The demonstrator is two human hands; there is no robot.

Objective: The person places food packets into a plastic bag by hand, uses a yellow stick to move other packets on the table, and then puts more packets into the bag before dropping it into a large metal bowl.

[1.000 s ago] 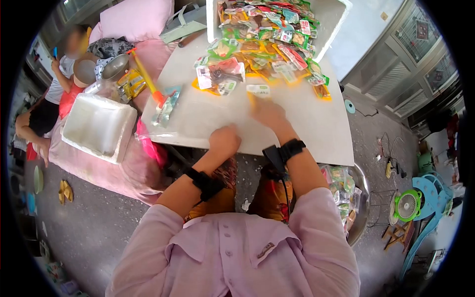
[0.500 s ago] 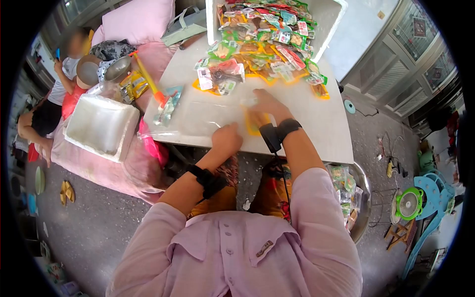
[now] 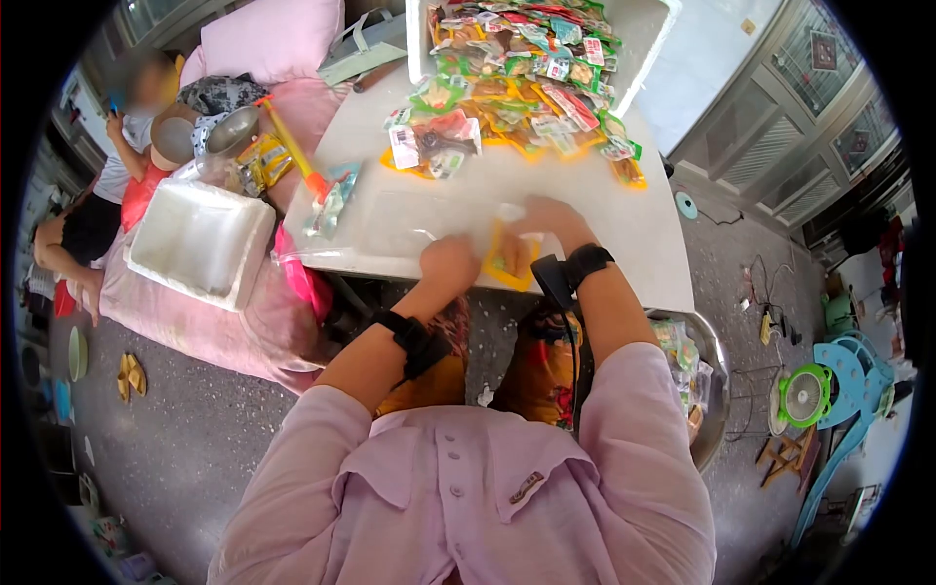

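At the worktop's near edge my right hand and left hand both pinch a yellow snack packet, light, floppy and slick, best held by its sealed edges.

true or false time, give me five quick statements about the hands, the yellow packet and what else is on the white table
1. The right hand rests on a yellow-edged snack packet at the near edge of the white table. True.
2. The left hand is down in the person's lap. False: it is on the table edge, right beside the packet.
3. A heap of colourful snack packets lies at the far end of the table. True.
4. The white foam box stands on the table by the heap. False: it sits off the table, on the pink cloth to the left.
5. A round metal basin holding more packets is below the table on the person's right. True.
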